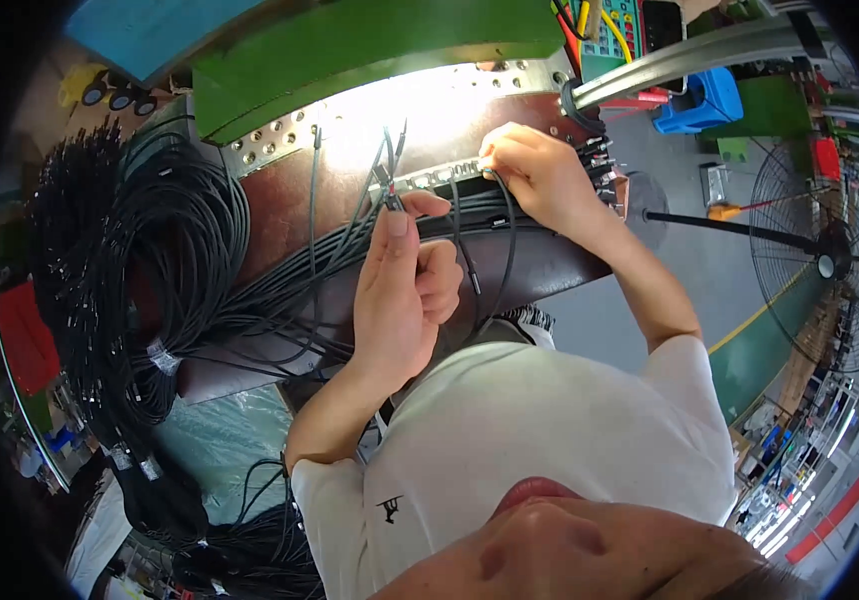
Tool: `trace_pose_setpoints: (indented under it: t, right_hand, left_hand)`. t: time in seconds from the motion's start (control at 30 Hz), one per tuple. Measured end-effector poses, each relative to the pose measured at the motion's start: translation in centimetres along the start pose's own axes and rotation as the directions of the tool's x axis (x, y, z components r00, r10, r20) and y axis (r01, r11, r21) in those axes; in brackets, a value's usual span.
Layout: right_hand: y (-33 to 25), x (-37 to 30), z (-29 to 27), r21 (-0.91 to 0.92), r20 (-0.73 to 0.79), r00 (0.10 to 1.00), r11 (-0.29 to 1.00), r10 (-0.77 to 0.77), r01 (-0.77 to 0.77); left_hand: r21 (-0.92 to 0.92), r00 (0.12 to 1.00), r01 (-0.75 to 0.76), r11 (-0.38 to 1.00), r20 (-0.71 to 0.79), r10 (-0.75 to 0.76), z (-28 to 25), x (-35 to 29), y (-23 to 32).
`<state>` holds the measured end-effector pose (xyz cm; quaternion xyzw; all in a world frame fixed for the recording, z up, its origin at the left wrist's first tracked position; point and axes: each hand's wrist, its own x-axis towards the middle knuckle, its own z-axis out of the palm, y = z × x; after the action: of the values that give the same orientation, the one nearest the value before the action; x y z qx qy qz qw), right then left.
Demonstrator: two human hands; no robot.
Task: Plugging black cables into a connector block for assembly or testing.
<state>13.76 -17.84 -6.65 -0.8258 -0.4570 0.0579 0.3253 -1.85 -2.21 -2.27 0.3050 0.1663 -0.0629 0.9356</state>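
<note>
left hand point(395, 312) pinching a black cable end point(393, 200) between thumb and forefinger, right hand point(546, 178) pinching a second cable point(512, 222) at the metal strip's point(440, 179) right end, both above the brown tabletop point(275, 212), coiled cables point(195, 225) lay leftward

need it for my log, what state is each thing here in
left hand, pinched shut on a black cable
right hand, fingertips at the metal strip's right end, grip partly hidden
cable bundle, coiled
bright light, on
fan, cannot tell whether running
</note>
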Motion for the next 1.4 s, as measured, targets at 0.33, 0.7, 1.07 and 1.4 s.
trace_pose_setpoints:
  t: [0.33, 0.7, 1.07, 1.4]
  right_hand:
    - [0.5, -0.5, 0.4, -0.047, -0.102, 0.995, 0.999, -0.024, 0.019]
    - [-3.3, -0.3, -1.6, -0.208, -0.184, 0.886, 0.898, -0.425, 0.388]
    - [2.7, -1.8, 0.8, -0.045, -0.21, 0.971, 0.993, -0.114, 0.107]
    - [3.3, 6.5, -2.5, 0.544, 0.036, 0.993, 0.832, 0.108, -0.11]
  left_hand:
    - [-0.136, 0.979, 0.202, 0.97, 0.031, -0.199, 0.2, 1.6, -1.0]
    - [-0.197, 0.89, 0.455, 0.868, 0.12, -0.44, 0.6, 1.8, -0.9]
    - [0.885, 0.972, -0.19, 0.425, 0.109, 0.206, -2.4, 1.5, 5.1]
    - [0.275, 0.999, 0.019, 0.961, 0.031, -0.028, -4.6, 16.3, 5.5]
